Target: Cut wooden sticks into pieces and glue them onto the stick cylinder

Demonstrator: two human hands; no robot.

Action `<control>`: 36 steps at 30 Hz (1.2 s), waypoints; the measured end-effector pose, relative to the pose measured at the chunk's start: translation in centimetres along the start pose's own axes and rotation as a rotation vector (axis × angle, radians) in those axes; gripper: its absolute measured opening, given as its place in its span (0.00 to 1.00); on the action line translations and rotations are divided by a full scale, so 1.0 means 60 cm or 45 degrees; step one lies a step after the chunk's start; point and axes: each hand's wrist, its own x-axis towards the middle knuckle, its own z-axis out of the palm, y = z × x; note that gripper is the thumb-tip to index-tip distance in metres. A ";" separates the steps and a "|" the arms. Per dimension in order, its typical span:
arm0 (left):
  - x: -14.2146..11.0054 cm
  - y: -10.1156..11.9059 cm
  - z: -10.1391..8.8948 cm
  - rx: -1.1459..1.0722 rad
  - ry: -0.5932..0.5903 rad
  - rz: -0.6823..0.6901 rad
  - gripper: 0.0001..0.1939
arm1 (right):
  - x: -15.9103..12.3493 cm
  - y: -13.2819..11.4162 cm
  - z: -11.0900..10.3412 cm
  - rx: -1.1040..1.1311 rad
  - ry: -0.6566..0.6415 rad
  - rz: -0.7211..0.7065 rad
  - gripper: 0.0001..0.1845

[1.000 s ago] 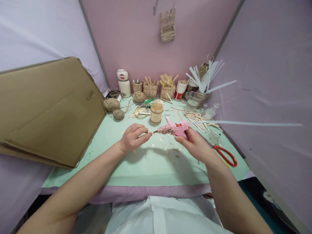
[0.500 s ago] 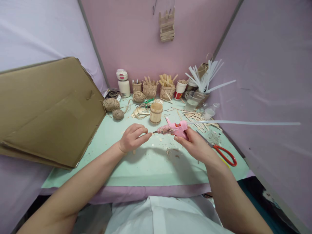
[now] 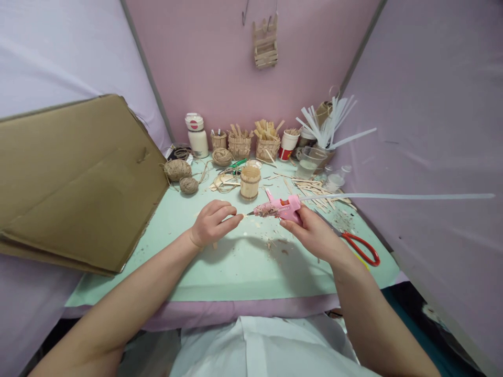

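The bare left forearm [image 3: 145,280] and right forearm [image 3: 363,293] angle forward and inward. The left hand [image 3: 215,222] points thumb and forefinger (close together) toward the right hand [image 3: 316,231], which is curled in a grip.

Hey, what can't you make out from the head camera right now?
Head view:
Anything pinched in the left hand: too small.
Grip of the pink glue gun: covered by the right hand.
Floor inside the wooden cup: hidden by its front wall.
Cardboard: cut off at picture's left edge.
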 end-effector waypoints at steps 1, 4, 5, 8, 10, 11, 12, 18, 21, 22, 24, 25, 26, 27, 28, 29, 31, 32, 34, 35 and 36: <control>-0.001 0.000 0.000 -0.008 -0.005 -0.012 0.10 | -0.001 -0.001 -0.001 -0.005 0.002 -0.002 0.13; -0.002 0.000 0.000 -0.036 -0.009 -0.062 0.10 | 0.000 0.002 -0.003 0.008 0.038 0.000 0.14; -0.001 0.000 0.000 -0.047 -0.007 -0.090 0.10 | 0.002 0.005 -0.004 0.022 0.065 0.016 0.15; 0.005 0.002 0.003 -0.118 0.034 -0.247 0.09 | 0.020 0.025 -0.005 0.126 0.156 0.154 0.16; 0.012 0.004 0.006 -0.210 0.081 -0.399 0.07 | 0.040 0.046 -0.003 0.273 0.179 0.318 0.14; 0.016 0.005 0.008 -0.264 0.107 -0.482 0.07 | 0.053 0.058 -0.001 0.355 0.184 0.403 0.12; 0.021 0.005 0.009 -0.319 0.133 -0.569 0.06 | 0.066 0.070 0.002 0.424 0.186 0.492 0.09; 0.051 -0.001 0.021 -0.712 0.172 -1.240 0.06 | 0.123 0.122 0.022 0.401 0.209 0.613 0.06; 0.064 -0.010 0.034 -0.878 0.138 -1.619 0.09 | 0.130 0.132 0.024 0.307 0.217 0.629 0.07; 0.067 -0.013 0.040 -0.936 0.127 -1.722 0.10 | 0.130 0.134 0.023 0.261 0.221 0.631 0.08; 0.070 -0.018 0.054 -1.037 0.120 -1.873 0.12 | 0.129 0.136 0.020 0.143 0.224 0.631 0.11; 0.071 -0.019 0.062 -1.075 0.116 -1.918 0.13 | 0.128 0.136 0.018 0.075 0.220 0.630 0.13; 0.072 -0.021 0.069 -1.099 0.125 -1.957 0.14 | 0.128 0.136 0.017 0.005 0.213 0.624 0.14; 0.072 -0.022 0.077 -1.125 0.132 -1.988 0.14 | 0.127 0.135 0.016 -0.063 0.202 0.615 0.16; 0.072 -0.022 0.084 -1.143 0.138 -2.014 0.14 | 0.125 0.134 0.016 -0.128 0.194 0.603 0.17; 0.071 -0.022 0.091 -1.153 0.145 -2.035 0.14 | 0.123 0.132 0.016 -0.186 0.190 0.587 0.17; 0.069 -0.021 0.102 -1.164 0.148 -2.048 0.14 | 0.117 0.127 0.016 -0.286 0.205 0.548 0.15; 0.068 -0.020 0.106 -1.165 0.150 -2.049 0.14 | 0.114 0.123 0.016 -0.328 0.224 0.524 0.14; 0.066 -0.017 0.112 -1.167 0.149 -2.047 0.14 | 0.107 0.114 0.015 -0.399 0.281 0.468 0.11; 0.065 -0.015 0.113 -1.168 0.147 -2.047 0.14 | 0.105 0.109 0.015 -0.427 0.312 0.434 0.11; 0.064 -0.013 0.114 -1.170 0.144 -2.046 0.14 | 0.104 0.103 0.015 -0.447 0.337 0.394 0.11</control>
